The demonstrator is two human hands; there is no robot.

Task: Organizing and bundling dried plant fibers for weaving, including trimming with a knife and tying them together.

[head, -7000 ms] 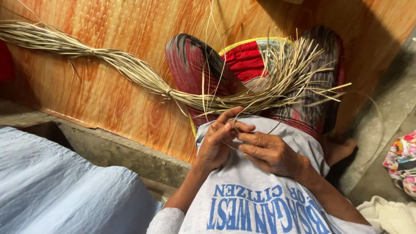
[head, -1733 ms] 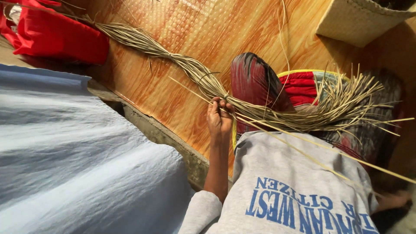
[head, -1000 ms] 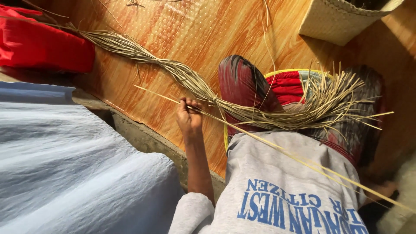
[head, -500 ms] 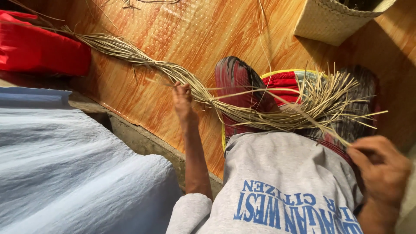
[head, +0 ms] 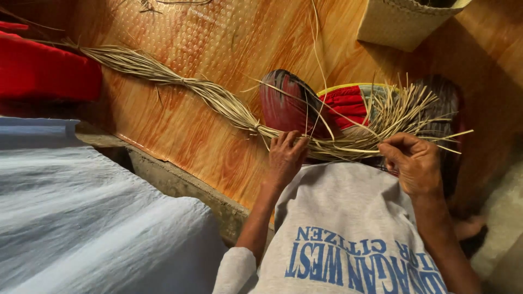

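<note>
Straw fibres [head: 354,142], pale and dry, lie in a loose bundle across the person's lap, and both hands work on them. The left hand [head: 286,155] is closed around the bundle at the place where the twisted rope begins, with the fingers curled over the strands and the thumb below. The right hand [head: 414,163] is at the other side of the bundle, its fingers bent together and pinching a few thin strands near the fanned loose ends [head: 414,106]; how many strands it holds I cannot tell. From the left hand the braided straw rope [head: 180,84] runs away up and to the left, lying flat on the orange-brown patterned floor mat [head: 218,43]. Under the bundle there is the person's knee in a striped dark red cloth [head: 286,100] and a folded red fabric with a yellow edge [head: 343,103]. The person wears a grey shirt with blue print [head: 348,228]. At the top right a woven basket [head: 403,22] stands on the mat, well apart from the hands; only its lower wall and a part of the rim show, and what is in it cannot be seen. At the far left lies a red cushion [head: 43,73], touching the end of the rope or just beside it. Below it, a light blue cloth [head: 92,223] covers the lower left, beside a grey concrete edge [head: 180,182].
</note>
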